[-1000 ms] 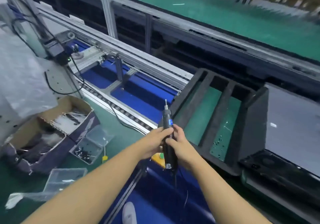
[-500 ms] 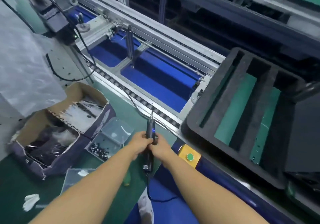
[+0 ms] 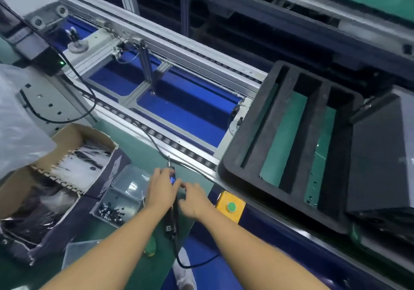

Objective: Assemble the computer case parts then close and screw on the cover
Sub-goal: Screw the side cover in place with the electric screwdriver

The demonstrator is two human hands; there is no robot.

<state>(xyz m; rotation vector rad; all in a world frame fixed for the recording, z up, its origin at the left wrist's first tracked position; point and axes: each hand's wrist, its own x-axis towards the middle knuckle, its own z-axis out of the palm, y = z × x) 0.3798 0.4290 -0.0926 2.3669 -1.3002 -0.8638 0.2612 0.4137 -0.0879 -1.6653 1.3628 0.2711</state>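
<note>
Now, left hand on the electric screwdriver, right hand loose beside it.

Blue patch on the driver's black body, too blurred to read. The left hand's fingers wrap round the upper barrel, bit pointing away from the person and the cable trailing off the near end. The right hand sits just beside the tool with its fingers lightly curled and nothing in them; whether the fingertips brush the barrel, I cannot tell through the blur. Both hands hang over the green bench mat, near a clear box of screws and a yellow button box. Off to the right, well apart, the black computer case sits at the far end of a black foam tray, dark flat panel facing up.
</note>
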